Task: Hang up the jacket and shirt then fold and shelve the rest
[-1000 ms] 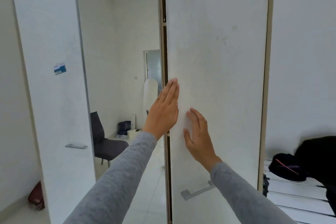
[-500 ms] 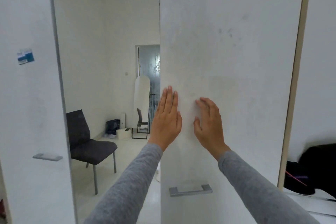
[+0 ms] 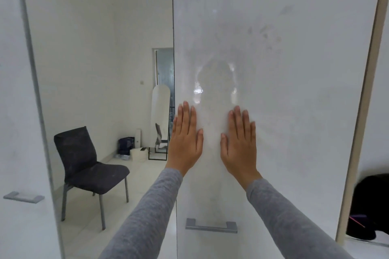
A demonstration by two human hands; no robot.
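White door: left hand, right hand pressed flat.

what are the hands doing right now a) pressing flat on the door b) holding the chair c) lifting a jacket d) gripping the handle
A: the left hand and right hand lie flat, fingers straight, on the door, above the untouched handle.
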